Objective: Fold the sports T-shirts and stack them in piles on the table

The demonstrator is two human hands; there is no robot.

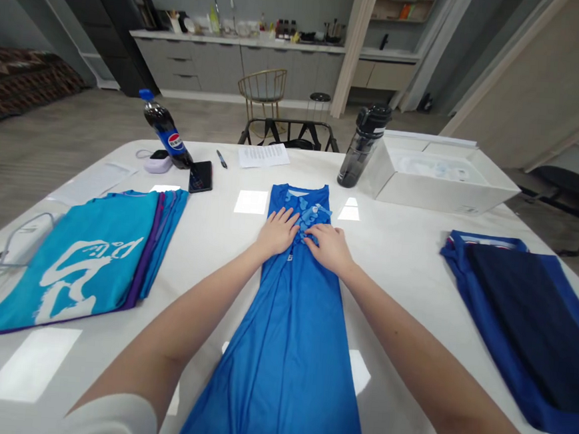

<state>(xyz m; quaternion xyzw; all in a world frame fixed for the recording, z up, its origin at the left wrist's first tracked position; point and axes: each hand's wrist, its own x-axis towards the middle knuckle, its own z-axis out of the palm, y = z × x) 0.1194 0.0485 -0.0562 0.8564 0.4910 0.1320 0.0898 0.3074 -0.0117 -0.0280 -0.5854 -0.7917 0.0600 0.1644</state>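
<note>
A blue sleeveless garment lies lengthwise on the white table, its neckline at the far end and its lower part running off the near edge of the view. On its chest sits a cluster of light-blue pieces with a small white spot; I cannot make out what they are. My left hand rests flat on the chest fabric, fingers stretched toward the neckline. Across from it, my right hand has its fingers bent and its thumb and fingertips pinched at the cloth beside the light-blue pieces.
Folded turquoise and purple shirts lie at left, folded navy and blue clothes at right. Farther back are a cola bottle, phone, pen, paper sheet, dark drinking bottle and open white box.
</note>
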